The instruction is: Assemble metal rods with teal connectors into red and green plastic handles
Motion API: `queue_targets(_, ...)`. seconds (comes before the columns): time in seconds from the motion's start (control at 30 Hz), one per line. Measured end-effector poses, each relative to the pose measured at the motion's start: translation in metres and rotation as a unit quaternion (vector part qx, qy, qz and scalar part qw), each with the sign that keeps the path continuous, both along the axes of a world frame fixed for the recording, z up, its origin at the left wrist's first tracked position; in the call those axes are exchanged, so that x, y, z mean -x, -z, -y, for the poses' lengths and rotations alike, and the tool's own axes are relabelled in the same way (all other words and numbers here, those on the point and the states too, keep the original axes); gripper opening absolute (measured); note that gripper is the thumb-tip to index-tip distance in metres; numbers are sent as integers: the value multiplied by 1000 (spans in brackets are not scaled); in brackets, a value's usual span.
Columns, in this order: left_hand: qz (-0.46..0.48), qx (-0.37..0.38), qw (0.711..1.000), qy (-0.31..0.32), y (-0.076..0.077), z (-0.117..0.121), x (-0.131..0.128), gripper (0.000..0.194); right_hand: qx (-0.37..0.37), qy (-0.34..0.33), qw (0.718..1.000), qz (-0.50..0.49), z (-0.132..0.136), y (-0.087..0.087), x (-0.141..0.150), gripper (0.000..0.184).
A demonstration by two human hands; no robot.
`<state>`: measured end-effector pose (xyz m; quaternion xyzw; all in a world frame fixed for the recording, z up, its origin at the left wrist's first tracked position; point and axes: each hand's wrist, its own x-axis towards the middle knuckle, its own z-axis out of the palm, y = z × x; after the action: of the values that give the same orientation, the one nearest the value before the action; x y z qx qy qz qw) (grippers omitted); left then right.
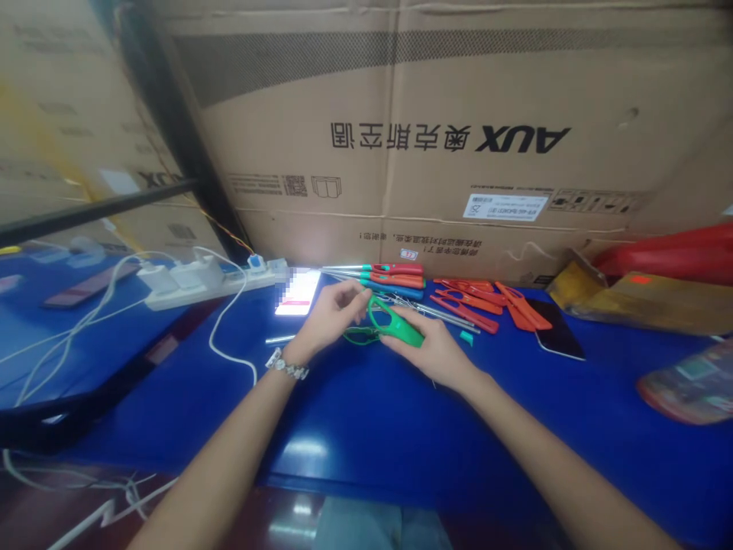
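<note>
My right hand (pixel 438 351) grips a green lighter handle casing (pixel 404 328), its looped trigger end pointing to the left. At that loop, my left hand (pixel 335 312) has its thumb and fingers pinched together; whatever is between the fingertips is too small to make out. Another green casing piece (pixel 360 334) lies on the blue table (pixel 366 435) under the hands. Just beyond them are stacked finished-looking long-necked lighters (pixel 401 280) in red, orange and blue. Loose metal tubes (pixel 450 313) rest to the right of these, near a small teal piece (pixel 466 336).
Orange-red casing halves (pixel 478 298) lie at the right, some over a dark phone (pixel 558 336). A lit phone (pixel 298 294) and a power strip (pixel 211 284) with a white cable (pixel 214 336) are on the left. A large cardboard box (pixel 286 92) walls the back. A jar (pixel 692 382) stands far right.
</note>
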<state>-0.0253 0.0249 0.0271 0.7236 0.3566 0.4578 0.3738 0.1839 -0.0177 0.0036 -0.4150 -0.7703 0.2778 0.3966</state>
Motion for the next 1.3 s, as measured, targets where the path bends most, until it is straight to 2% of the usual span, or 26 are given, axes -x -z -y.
queue_targets(0.27, -63, -10, 997, -34, -4, 0, 3, 35, 11, 70, 990, 120, 6, -1, 6, 45)
queue_targets(0.43, -127, -42, 982, -134, -4, -6, 15, 50, -6, 28, 979, 201, 12, -1, 10, 35)
queue_targets(0.5, -141, -65, 973, -173, -2, -9, 19, 52, -17, 17, 971, 237, 14, 0, 11, 37)
queue_targets(0.6, -169, -86, 964, -188, 0, -12, 21, 53, -40, 12, 968, 247, 13, -2, 9, 42)
queue_targets(0.73, -177, -100, 957, -208, 1, -15, 26, 51, -73, 30, 964, 253, -7, -13, 7, 28)
queue_targets(0.87, -206, -95, 941, -251, 1, -20, 37, 43, -131, 64, 932, 331, -45, -23, 10, 23)
queue_targets(0.97, -244, -85, 936, -237, 4, -24, 44, 33, -168, 46, 905, 389, -71, -23, 17, 21)
queue_targets(1.07, -267, -74, 937, -211, 7, -27, 47, 26, -178, 60, 894, 406, -86, -16, 24, 23)
queue_targets(1.13, -265, -54, 949, -161, 9, -27, 46, 20, -172, 64, 895, 406, -88, -12, 27, 27)
queue_targets(1.2, -264, -33, 960, -85, 9, -26, 43, 13, -169, 61, 902, 393, -84, -10, 27, 32)
queue_targets(1.3, -282, -23, 959, -5, 11, -22, 40, 12, -169, 37, 921, 349, -71, -11, 23, 31)
